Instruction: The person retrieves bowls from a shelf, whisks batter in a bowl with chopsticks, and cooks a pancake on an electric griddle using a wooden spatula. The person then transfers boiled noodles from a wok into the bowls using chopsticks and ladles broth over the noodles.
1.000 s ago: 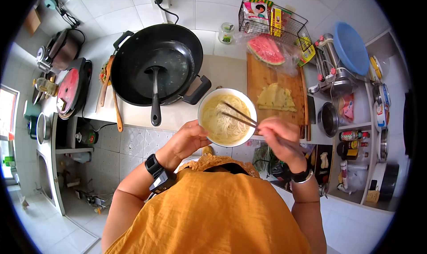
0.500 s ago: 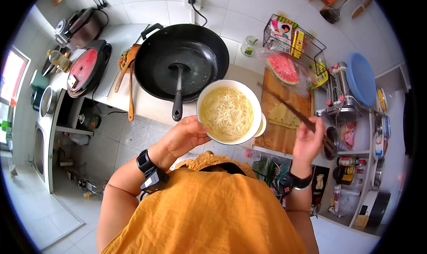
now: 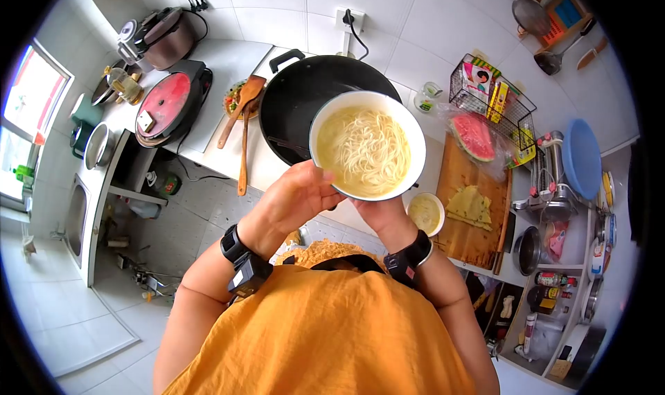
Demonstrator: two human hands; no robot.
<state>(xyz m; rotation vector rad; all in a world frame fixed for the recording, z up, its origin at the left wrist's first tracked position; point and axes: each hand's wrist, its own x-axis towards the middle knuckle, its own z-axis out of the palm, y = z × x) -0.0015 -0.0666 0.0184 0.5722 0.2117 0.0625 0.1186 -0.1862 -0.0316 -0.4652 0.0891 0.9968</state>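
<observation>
Both hands hold a white bowl (image 3: 418, 135) of noodles (image 3: 370, 149) in pale broth, raised in front of the wok's near right side. My left hand (image 3: 298, 195) is closed on the bowl's lower left, thumb near the rim. Beneath its near side is my right hand (image 3: 381, 216), its fingers mostly hidden by the bowl. Behind the bowl, the black wok (image 3: 291, 94) is partly covered. A smaller bowl (image 3: 424, 213) with pale liquid stands just right of my right hand. Farther right, folded flatbread (image 3: 470, 207) lies on a wooden cutting board (image 3: 471, 245).
Left of the wok are a wooden spatula (image 3: 244, 105), a wooden spoon (image 3: 243, 156) and a plate of chopped food (image 3: 232, 103). A red electric griddle (image 3: 166, 101) sits farther left. Watermelon (image 3: 472, 136) and a wire basket (image 3: 516, 108) stand at the back right.
My right hand has let go of the dark chopsticks and moved left under the noodle bowl. The bowl now sits higher, over the wok's near right edge. The view has shifted.
</observation>
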